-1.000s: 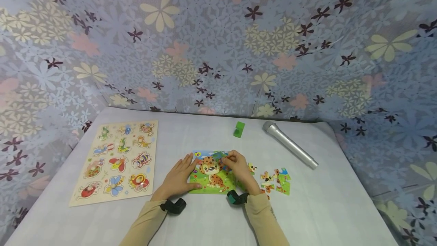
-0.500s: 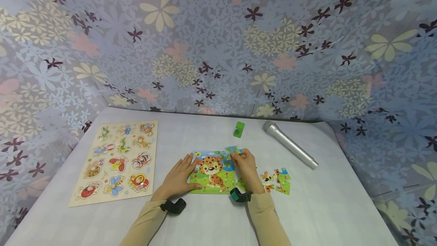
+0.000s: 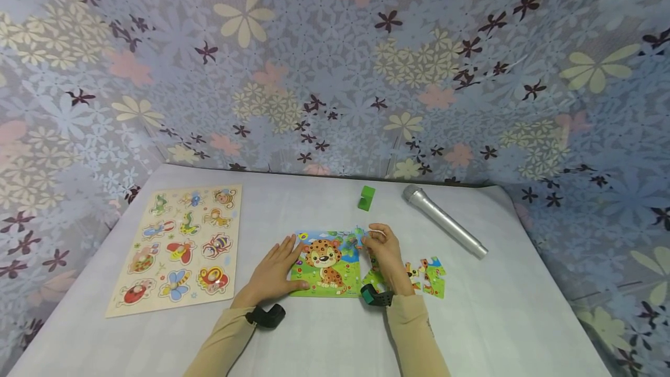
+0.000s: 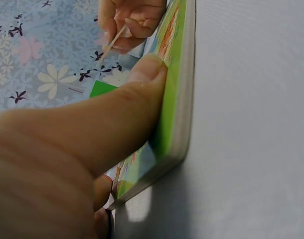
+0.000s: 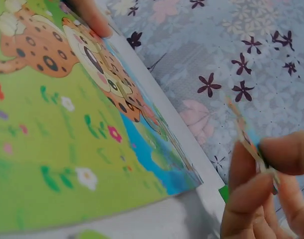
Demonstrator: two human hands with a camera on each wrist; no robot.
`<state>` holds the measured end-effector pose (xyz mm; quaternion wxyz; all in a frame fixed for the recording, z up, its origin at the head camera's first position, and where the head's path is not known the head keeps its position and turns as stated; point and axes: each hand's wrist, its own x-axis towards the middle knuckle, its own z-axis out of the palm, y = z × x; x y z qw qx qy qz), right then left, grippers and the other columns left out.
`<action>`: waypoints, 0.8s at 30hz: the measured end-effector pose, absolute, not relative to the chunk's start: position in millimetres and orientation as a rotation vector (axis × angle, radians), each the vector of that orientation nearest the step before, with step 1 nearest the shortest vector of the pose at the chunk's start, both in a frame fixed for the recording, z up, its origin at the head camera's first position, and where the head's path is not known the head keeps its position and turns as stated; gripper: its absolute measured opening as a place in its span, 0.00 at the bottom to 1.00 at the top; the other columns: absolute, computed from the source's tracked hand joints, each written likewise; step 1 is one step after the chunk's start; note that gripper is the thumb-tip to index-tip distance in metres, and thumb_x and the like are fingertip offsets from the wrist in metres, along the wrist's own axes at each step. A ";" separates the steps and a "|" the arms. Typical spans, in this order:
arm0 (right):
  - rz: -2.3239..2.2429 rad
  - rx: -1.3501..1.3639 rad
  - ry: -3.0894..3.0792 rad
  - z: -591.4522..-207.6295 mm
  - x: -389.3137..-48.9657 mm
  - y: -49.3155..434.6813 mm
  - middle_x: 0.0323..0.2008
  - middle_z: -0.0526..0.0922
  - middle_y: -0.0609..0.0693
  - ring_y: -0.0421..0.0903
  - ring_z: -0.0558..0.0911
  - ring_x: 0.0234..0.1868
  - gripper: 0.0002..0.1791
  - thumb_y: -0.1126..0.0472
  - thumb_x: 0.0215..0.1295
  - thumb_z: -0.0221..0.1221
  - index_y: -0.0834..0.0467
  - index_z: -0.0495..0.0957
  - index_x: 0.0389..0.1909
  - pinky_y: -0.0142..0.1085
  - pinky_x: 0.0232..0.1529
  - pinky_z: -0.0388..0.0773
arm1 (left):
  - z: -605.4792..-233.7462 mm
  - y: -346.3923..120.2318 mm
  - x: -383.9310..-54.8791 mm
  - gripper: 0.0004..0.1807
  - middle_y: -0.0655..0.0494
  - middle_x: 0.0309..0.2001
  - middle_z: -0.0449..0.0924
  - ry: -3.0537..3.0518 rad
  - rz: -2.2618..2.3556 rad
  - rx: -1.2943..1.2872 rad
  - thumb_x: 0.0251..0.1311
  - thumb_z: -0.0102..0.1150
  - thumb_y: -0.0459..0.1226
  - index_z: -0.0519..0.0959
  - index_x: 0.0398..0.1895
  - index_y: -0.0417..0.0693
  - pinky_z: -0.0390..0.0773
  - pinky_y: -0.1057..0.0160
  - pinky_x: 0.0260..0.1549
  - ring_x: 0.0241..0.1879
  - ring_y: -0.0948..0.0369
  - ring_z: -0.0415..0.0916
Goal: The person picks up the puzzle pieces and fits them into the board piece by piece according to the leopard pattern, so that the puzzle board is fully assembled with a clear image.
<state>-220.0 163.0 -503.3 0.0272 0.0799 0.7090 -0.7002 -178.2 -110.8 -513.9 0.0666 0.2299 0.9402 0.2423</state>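
A leopard jigsaw board (image 3: 327, 266) lies on the white table near me. My left hand (image 3: 282, 260) rests flat on its left side, fingers straight. Its thumb (image 4: 142, 79) presses against the board's near edge (image 4: 179, 99). My right hand (image 3: 373, 238) hovers by the board's upper right corner and pinches a small jigsaw piece (image 3: 360, 236) between thumb and fingers. In the right wrist view the piece (image 5: 247, 142) is held edge-on above the board (image 5: 67, 124). Several loose pieces (image 3: 431, 278) lie right of the board, partly hidden by my right wrist.
A wooden insect peg puzzle (image 3: 178, 246) lies at the left. A green block (image 3: 366, 198) and a silver flashlight (image 3: 445, 223) sit behind the board. A flowered cloth hangs around the table's far and side edges.
My right hand has lifted a piece off the board's upper part and carried it right, to the board's upper right corner. The left hand has stayed put.
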 end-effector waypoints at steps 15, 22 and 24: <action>-2.035 0.296 2.288 -503.3 -221.1 155.1 0.28 0.81 0.42 0.37 0.76 0.27 0.11 0.64 0.67 0.58 0.64 0.74 0.47 0.27 0.29 0.75 | -516.0 -111.3 -179.7 0.51 0.38 0.77 0.44 2.833 0.730 0.690 0.56 0.62 0.56 0.53 0.75 0.39 0.45 0.45 0.75 0.77 0.44 0.42; -1.769 0.158 2.602 -502.7 -213.6 142.2 0.24 0.84 0.55 0.41 0.78 0.19 0.19 0.63 0.64 0.61 0.60 0.76 0.56 0.31 0.20 0.74 | -514.8 -111.4 -178.8 0.51 0.38 0.77 0.43 2.835 0.717 0.703 0.56 0.61 0.57 0.52 0.75 0.39 0.45 0.45 0.75 0.77 0.44 0.41; -1.723 0.139 2.646 -502.8 -212.5 137.9 0.24 0.84 0.56 0.42 0.80 0.20 0.18 0.62 0.64 0.61 0.61 0.76 0.54 0.32 0.21 0.76 | -514.8 -111.3 -178.4 0.51 0.38 0.77 0.43 2.834 0.718 0.701 0.56 0.61 0.57 0.52 0.75 0.39 0.45 0.45 0.75 0.77 0.44 0.42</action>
